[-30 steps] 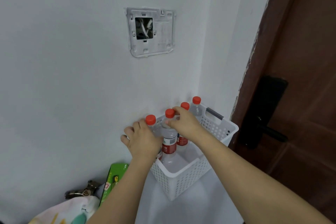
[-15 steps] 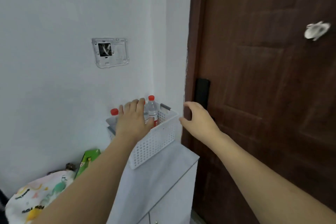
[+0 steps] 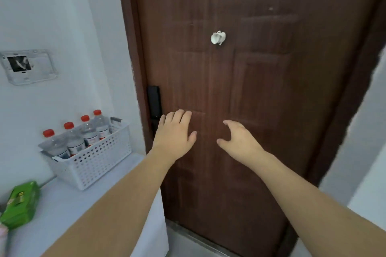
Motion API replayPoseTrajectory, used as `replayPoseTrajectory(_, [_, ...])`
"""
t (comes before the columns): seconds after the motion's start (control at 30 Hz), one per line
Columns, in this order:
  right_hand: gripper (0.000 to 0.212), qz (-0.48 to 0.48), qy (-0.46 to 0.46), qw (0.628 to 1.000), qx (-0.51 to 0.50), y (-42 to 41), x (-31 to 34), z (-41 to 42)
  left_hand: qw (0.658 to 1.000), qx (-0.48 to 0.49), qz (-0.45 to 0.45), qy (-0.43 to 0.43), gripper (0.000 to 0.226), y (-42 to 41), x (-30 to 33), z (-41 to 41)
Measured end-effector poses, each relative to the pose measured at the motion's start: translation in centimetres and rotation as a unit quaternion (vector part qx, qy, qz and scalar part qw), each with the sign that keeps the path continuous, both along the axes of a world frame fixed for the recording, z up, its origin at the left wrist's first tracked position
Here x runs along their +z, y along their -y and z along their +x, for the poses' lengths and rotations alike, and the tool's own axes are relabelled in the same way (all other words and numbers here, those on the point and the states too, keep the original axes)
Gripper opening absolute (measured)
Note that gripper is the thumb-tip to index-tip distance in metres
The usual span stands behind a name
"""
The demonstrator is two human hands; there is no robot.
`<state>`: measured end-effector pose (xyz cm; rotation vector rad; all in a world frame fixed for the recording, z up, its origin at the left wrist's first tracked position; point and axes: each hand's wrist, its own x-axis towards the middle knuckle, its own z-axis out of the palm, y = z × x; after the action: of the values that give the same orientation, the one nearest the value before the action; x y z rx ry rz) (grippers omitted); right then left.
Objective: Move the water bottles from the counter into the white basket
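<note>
Both hands off basket since earlier frame, now before door point(image 3: 261, 110). Left hand point(image 3: 174, 136) flat, empty; right hand point(image 3: 240, 140) loosely spread, empty. Four bottles point(image 3: 89, 133) upright in basket point(image 3: 94, 162) on counter point(image 3: 69, 210), well left of left hand.

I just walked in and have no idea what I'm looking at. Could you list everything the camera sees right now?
water bottles: four, clear with red caps, standing in a row inside the basket
white basket: one, white with holes in its walls, on the counter against the wall
counter: one, pale grey-white, lower left
green packet: one, green, on the counter at the left edge
wall plate: one, grey-white with an open hole, on the white wall above the basket
door: one, dark brown, filling the middle
door lock: one, black, on the door's left edge
hook: one, white, high on the door
left hand: one, open, empty, in front of the door
right hand: one, open, fingers loosely bent, empty, in front of the door
</note>
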<state>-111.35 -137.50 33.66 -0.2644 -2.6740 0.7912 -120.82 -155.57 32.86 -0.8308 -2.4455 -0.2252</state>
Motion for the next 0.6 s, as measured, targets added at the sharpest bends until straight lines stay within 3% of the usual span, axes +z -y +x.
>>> replayPoseTrajectory(0.13, [0.067,-0.003,-0.02,0.999,-0.028,-5.0,0.2,8.1,0.998,-0.052,-0.004,-0.019,0.061,-6.5,0.8,7.4])
replayPoseTrajectory(0.4, [0.065,0.011,-0.017,0.998,-0.053,-14.8,-0.3,24.3,0.999,-0.034,-0.002,-0.013,0.06,-14.5,0.0,20.9])
replayPoseTrajectory(0.6, [0.063,0.0,0.009,0.996,-0.09,-20.2,-0.6,32.2,0.999,-0.03,-0.026,0.024,0.062,-19.8,-1.0,27.5])
